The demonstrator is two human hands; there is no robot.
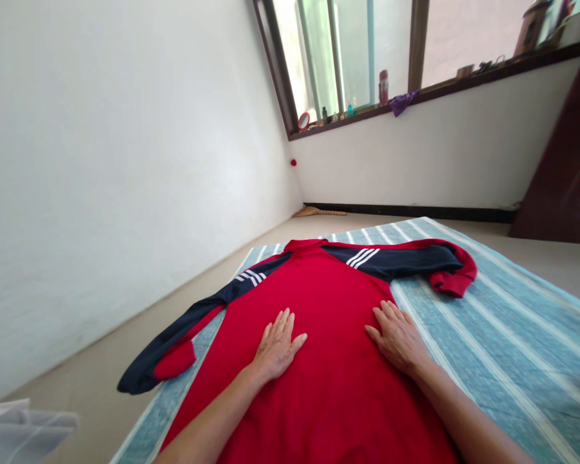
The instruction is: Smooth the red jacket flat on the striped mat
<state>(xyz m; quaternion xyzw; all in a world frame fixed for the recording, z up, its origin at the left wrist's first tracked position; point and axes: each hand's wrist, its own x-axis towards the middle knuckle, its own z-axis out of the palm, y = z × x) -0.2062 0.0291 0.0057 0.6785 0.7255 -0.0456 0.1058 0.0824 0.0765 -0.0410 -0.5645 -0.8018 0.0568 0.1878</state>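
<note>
A red jacket [319, 283] with navy sleeves and white stripes lies spread out, its collar pointing away from me. My left hand [278, 345] rests flat on the middle of the red cloth, fingers stretched forward. Near the jacket's right side, my right hand [396, 335] presses flat on the fabric with its fingers apart. The left sleeve [174, 341] angles out and down past the edge of the surface. On the other side the right sleeve [406, 261] curves round, its red cuff folded back. Neither hand grips anything.
Beneath the jacket is a blue-and-white striped cloth [502, 322]. A white wall [125, 161] stands at the left. Bottles and a purple cloth [403, 103] line the windowsill. A dark red door [560, 167] is at the right, and a broom [314, 211] lies in the far corner.
</note>
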